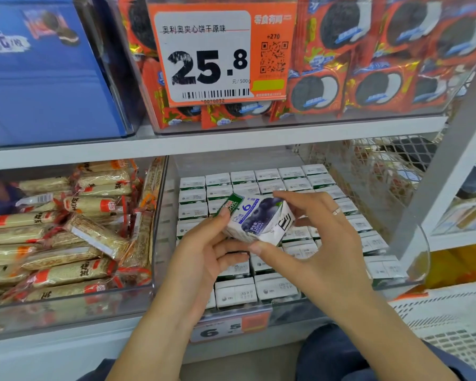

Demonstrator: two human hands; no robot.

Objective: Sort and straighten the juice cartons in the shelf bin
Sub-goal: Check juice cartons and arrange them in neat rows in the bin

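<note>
A small white juice carton (259, 217) with a blueberry picture and a green top is held tilted above the clear shelf bin (160, 215). My left hand (204, 248) grips its left side from below. My right hand (313, 232), with a ring on one finger, pinches its right end between thumb and fingers. Under my hands, several white cartons (270, 291) stand in neat rows, tops up, filling the bin.
A clear bin of yellow wrapped snack bars (66, 229) sits to the left. The shelf above holds orange cookie packs (368, 64) behind a price tag (220, 50). A wire mesh panel (368, 171) bounds the right side. A "6.5" tag (226, 327) hangs on the bin's front.
</note>
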